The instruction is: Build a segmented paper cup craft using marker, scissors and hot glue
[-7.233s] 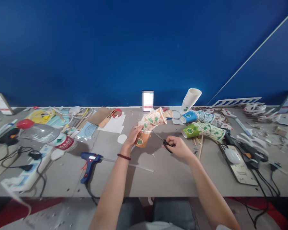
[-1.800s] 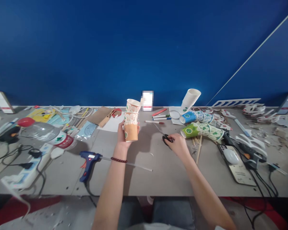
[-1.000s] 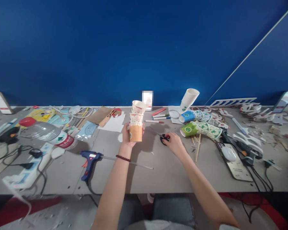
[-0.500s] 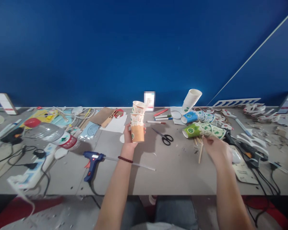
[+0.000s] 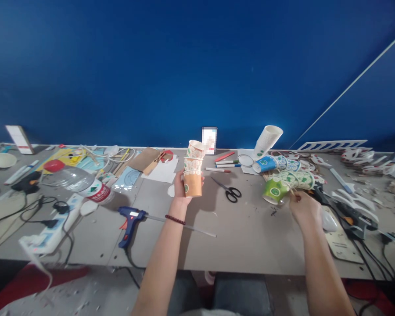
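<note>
My left hand point(image 5: 180, 188) is wrapped round a stack of orange patterned paper cups point(image 5: 193, 182), held upright above the table with the mouths up. On the right, my right hand point(image 5: 303, 207) has its fingers pinched on a thin wooden stick point(image 5: 291, 190), most of which is hidden. Right beside those fingers lies a stack of green paper cups point(image 5: 275, 189) on its side, base toward me. Behind it rests a similar stack of blue paper cups point(image 5: 265, 164). A tall stack of white paper cups point(image 5: 268, 139) leans at the back.
Black-handled scissors point(image 5: 232, 194) and several markers point(image 5: 227, 165) lie mid-table. A blue glue gun point(image 5: 130, 224) with a long glue stick sits left, near a tilted water bottle point(image 5: 92, 188) and a power strip point(image 5: 54, 230). Another glue gun point(image 5: 357, 219) and cables crowd the right.
The green cup stack has shifted and turned slightly, its base now nearer to me. My right hand has moved slightly, and the stick that hung below its fingers is now mostly hidden.
</note>
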`<state>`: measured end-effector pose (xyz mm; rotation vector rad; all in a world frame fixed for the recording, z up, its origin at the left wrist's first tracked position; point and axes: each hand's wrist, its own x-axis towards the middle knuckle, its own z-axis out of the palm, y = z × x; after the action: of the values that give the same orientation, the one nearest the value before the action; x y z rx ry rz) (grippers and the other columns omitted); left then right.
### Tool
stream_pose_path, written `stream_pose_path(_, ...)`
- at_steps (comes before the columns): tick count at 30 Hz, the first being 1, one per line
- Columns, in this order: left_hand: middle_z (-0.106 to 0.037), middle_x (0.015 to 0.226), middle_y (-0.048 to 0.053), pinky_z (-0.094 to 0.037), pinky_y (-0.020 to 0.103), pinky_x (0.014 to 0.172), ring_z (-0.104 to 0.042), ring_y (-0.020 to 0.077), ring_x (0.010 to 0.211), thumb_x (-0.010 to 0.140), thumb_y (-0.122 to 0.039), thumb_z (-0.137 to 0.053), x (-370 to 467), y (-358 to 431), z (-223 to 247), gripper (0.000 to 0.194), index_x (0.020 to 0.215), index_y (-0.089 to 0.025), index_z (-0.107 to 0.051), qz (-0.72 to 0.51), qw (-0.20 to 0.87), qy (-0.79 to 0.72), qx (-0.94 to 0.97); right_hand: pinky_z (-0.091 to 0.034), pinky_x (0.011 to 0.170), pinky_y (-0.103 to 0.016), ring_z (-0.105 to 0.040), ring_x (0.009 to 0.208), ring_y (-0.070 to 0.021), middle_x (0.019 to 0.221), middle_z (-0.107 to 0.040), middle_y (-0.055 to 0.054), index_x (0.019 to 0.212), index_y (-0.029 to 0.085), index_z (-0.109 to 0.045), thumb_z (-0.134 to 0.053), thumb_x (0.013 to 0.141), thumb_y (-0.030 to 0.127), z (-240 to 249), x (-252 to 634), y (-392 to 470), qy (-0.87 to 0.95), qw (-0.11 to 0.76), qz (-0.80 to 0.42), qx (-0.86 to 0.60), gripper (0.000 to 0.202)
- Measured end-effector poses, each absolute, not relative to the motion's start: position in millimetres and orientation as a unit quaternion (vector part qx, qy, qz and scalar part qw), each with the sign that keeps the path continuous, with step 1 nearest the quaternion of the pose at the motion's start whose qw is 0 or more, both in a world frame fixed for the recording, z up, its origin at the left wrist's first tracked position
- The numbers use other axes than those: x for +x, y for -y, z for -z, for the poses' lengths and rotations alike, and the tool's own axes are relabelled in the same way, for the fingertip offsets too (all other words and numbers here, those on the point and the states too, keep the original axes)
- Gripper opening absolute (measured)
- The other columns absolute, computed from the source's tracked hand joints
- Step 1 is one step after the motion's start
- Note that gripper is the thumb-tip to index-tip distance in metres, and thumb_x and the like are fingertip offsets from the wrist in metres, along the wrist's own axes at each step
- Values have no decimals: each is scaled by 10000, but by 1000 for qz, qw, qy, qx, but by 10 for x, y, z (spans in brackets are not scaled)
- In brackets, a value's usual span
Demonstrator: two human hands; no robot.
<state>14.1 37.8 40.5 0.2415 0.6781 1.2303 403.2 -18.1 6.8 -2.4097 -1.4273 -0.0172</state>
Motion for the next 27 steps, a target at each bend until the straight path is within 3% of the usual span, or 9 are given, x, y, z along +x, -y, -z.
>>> stream_pose_path(6, -744, 821, 146, -560, 303, 586, -718, 237, 681, 855, -429, -478, 150, -384, -364, 427, 970, -65, -669, -559, 759, -314, 115, -365, 614, -350, -639, 785, -310, 864, -709, -199, 1023, 158, -728, -354, 926, 455, -380, 3964, 189, 438, 108, -8, -892, 487)
stream_pose_path(10, -742, 791, 134, -568, 332, 609, -734, 258, 722, 893, -442, -416, 134, -422, -310, 446, 967, -84, -671, -562, 756, -315, 118, -362, 625, -370, -648, 853, -337, 943, -704, -215, 1030, 179, -736, -326, 919, 555, -447, 3988, 197, 405, 93, -2, -909, 567)
stream_pose_path(15, -750, 827, 132, -573, 338, 592, -742, 272, 768, 896, -451, -404, 114, -443, -260, 459, 972, -91, -679, -561, 757, -307, 132, -348, 606, -399, -639, 838, -348, 906, -684, -242, 953, 196, -762, -366, 878, 615, -414, 4137, 186, 386, 90, 11, -918, 582)
stream_pose_path(21, -750, 796, 121, -569, 327, 566, -740, 257, 721, 896, -456, -394, 134, -419, -312, 465, 938, -98, -687, -563, 752, -316, 133, -305, 583, -446, -632, 824, -384, 754, -623, -270, 690, 224, -765, -497, 715, 777, -399, 4269, 102, 322, 121, -5, -939, 615)
stream_pose_path(24, -746, 780, 121, -564, 311, 553, -735, 240, 684, 907, -449, -359, 148, -403, -359, 488, 918, -89, -689, -563, 750, -325, 124, -283, 565, -455, -628, 808, -401, 690, -596, -282, 607, 203, -755, -528, 712, 746, -373, 4313, 75, 307, 128, -8, -943, 598)
stream_pose_path(27, -745, 776, 117, -559, 304, 550, -735, 239, 691, 910, -448, -361, 153, -393, -385, 481, 931, -92, -685, -560, 752, -325, 125, -273, 538, -429, -625, 713, -353, 644, -586, -259, 618, 192, -774, -545, 763, 646, -285, 4385, 69, 342, 117, -6, -932, 528)
